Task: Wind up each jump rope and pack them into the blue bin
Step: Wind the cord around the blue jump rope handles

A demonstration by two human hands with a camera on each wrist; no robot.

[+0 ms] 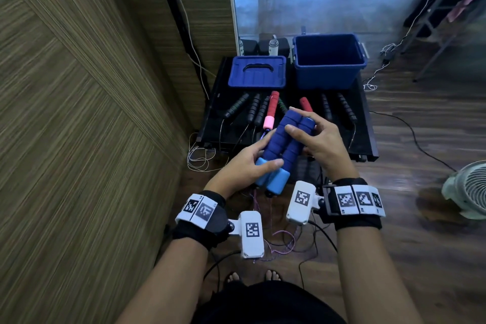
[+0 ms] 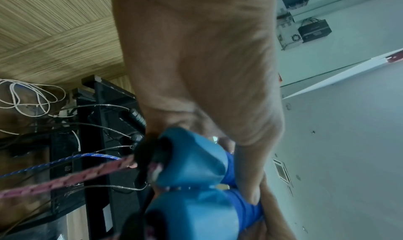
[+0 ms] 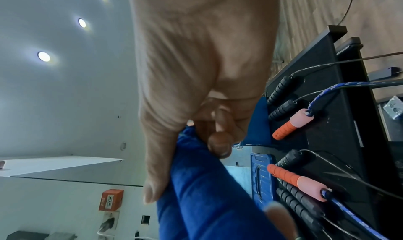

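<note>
Both hands hold a pair of blue foam jump rope handles [image 1: 282,144] side by side above the floor, in front of the low black table [image 1: 364,137]. My left hand [image 1: 249,163] grips the light-blue lower ends [image 2: 191,159]; my right hand [image 1: 314,137] grips the upper ends [image 3: 200,183]. Their pink-purple rope [image 1: 278,242] hangs down between my wrists. The open blue bin [image 1: 328,60] stands at the table's back right. Several other ropes with black handles [image 1: 236,105] and red-and-pink handles [image 1: 272,110] lie on the table.
The blue lid [image 1: 257,72] lies left of the bin. A wood-panel wall [image 1: 92,113] runs along the left. White cable loops [image 1: 200,158] lie on the floor by the table's left corner, and a white fan [image 1: 468,189] stands at the right.
</note>
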